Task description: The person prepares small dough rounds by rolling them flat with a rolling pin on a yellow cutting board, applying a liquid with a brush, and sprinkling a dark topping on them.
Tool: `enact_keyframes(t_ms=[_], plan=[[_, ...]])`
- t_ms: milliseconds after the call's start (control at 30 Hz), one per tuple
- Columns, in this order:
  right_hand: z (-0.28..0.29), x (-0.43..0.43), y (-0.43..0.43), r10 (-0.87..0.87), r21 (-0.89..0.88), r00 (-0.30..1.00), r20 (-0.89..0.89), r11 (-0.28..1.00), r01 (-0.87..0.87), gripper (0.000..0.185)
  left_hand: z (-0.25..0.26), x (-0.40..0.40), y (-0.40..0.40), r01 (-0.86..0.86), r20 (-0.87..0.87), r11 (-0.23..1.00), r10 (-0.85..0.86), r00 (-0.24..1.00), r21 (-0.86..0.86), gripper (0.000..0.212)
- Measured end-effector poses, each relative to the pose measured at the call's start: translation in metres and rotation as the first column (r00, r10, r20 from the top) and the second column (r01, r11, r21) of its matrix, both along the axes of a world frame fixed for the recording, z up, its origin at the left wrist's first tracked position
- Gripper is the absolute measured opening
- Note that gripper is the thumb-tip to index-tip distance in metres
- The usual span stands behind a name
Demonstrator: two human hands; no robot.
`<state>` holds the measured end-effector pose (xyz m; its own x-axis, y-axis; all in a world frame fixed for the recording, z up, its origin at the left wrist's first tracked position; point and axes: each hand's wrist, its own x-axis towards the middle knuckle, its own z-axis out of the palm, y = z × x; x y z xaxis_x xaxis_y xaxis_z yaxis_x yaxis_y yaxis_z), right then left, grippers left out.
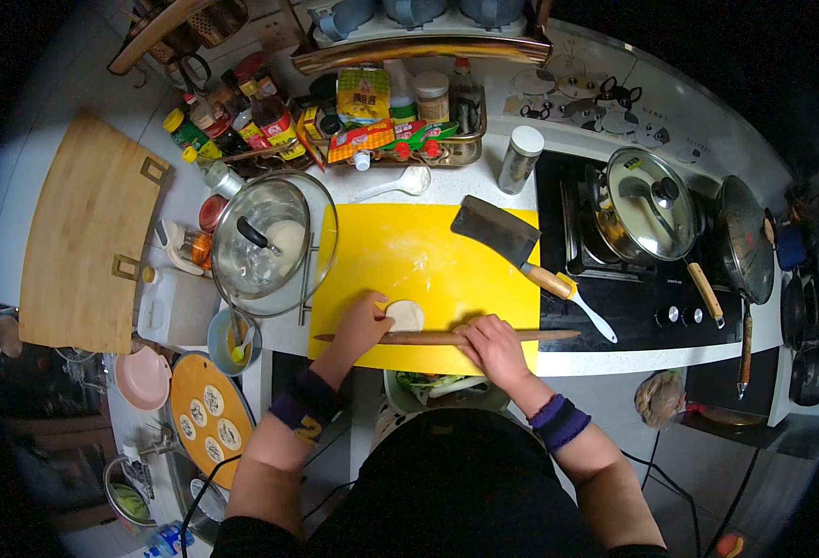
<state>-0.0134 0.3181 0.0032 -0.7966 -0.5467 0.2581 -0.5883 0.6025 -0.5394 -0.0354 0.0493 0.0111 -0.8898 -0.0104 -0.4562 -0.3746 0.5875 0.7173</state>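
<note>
On a yellow mat (374, 244) dusted with flour lies a small round of dough (407, 316). My left hand (363, 322) pinches the left edge of this round between thumb and fingers. Just below the dough, a tapered wooden rolling pin (423, 339) lies crosswise, its left part passing under my left wrist. My right hand (490, 342) rests on the pin right of its middle, fingers over it. A cleaver (499, 229) with a wooden handle lies at the mat's upper right, beside a white-handled brush or spatula (594, 318).
Left of the mat, a glass-lidded bowl (285, 247) holds dough, near a small blue bowl (234, 342). A round orange board (197, 390) carries several flat rounds. Bottles and packets fill a rack (462, 155) behind. A lidded pot (650, 209) stands on the black cooktop (632, 314) at right.
</note>
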Motion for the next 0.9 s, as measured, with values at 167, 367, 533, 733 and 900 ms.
enact_keyframes(t_ms=[167, 367, 533, 733, 900], plan=[[-0.009, -0.011, -0.008, 0.02, 0.021, 0.998, 0.066, 1.0, -0.022, 0.029, -0.009, 0.04, -0.004, 0.052, -0.476, 0.872, -0.314, 0.821, -0.486, 0.046], [-0.01, -0.042, -0.031, 0.001, 0.341, 0.99, -0.138, 0.939, 0.046, 0.058, -0.025, 0.022, -0.015, 0.125, -0.42, 0.757, -0.482, 0.769, -0.641, 0.056], [-0.011, -0.084, -0.046, -0.148, 0.402, 0.981, -0.124, 0.897, 0.186, 0.061, -0.031, -0.017, -0.017, 0.035, -0.474, 0.753, -0.448, 0.758, -0.657, 0.053], [-0.01, -0.046, -0.04, -0.086, 0.446, 0.995, -0.043, 0.89, 0.096, 0.064, -0.024, 0.012, -0.017, 0.094, -0.39, 0.718, -0.477, 0.788, -0.69, 0.059], [-0.005, 0.007, -0.023, 0.025, 0.378, 1.0, 0.018, 0.925, -0.031, 0.059, -0.012, 0.076, -0.012, 0.206, -0.359, 0.753, -0.511, 0.781, -0.625, 0.06]])
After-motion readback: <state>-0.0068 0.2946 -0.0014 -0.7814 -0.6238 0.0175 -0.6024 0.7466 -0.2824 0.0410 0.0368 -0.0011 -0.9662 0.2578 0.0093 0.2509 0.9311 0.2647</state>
